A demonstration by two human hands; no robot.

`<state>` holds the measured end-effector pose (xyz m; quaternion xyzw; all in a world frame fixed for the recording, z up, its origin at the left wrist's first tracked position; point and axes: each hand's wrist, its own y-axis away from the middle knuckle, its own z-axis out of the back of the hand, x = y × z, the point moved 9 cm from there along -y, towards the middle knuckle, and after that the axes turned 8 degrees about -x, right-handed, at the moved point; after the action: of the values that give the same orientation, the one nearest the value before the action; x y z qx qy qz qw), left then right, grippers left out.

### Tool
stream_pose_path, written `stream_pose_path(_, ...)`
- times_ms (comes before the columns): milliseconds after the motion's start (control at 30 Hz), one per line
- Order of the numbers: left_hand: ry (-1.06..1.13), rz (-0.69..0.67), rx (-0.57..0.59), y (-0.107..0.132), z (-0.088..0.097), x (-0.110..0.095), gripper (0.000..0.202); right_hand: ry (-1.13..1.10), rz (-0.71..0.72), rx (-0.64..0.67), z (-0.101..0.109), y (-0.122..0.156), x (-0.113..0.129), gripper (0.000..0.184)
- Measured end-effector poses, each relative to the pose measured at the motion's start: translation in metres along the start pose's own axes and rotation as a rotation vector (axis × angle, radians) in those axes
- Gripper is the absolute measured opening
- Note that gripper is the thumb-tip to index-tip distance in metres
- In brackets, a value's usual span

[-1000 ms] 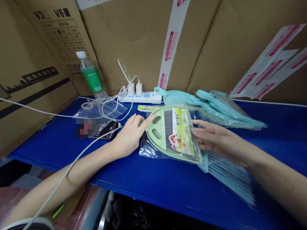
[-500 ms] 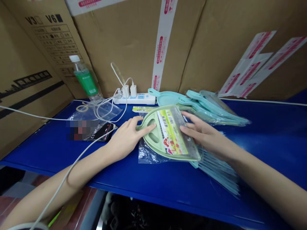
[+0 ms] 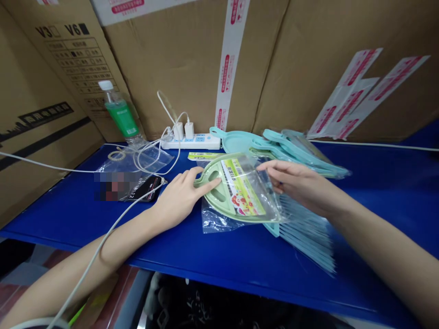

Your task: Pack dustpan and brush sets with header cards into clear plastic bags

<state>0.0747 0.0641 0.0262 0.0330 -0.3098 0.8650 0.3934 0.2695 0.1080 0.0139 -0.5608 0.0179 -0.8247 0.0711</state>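
Note:
A light green dustpan [image 3: 236, 196] in a clear plastic bag with a printed label lies tilted on the blue table [image 3: 240, 256]. My left hand [image 3: 183, 196] rests on its handle end, thumb and fingers closed on the handle. My right hand [image 3: 295, 185] grips the far right edge of the bagged dustpan and lifts that side. Under it lies a teal brush [image 3: 305, 233] with long bristles pointing to the near right.
A stack of teal dustpans [image 3: 291, 148] lies behind. A white power strip [image 3: 192, 141] with chargers and cables, a green-labelled water bottle [image 3: 120, 114], clear bags [image 3: 140, 160] and a phone [image 3: 144, 189] sit at the left. Cardboard boxes [image 3: 171, 64] wall the back.
My right hand has moved up along the dustpan's far edge and raised it. The dustpan has turned and tilted. My left hand has stayed at the handle.

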Motion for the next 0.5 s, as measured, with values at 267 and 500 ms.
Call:
stream_pose_path(267, -0.008, -0.029, -0.047, 0.001, 0.008, -0.014, 0.056, 0.257, 0.150, 0.082, -0.020, 0.005, 0.005, 0.080)
stream_pose_path(500, 0.007, -0.031, 0.048, 0.002, 0.006, -0.018, 0.056, 0.342, 0.009, 0.222, 0.008, 0.003, -0.007, 0.064)
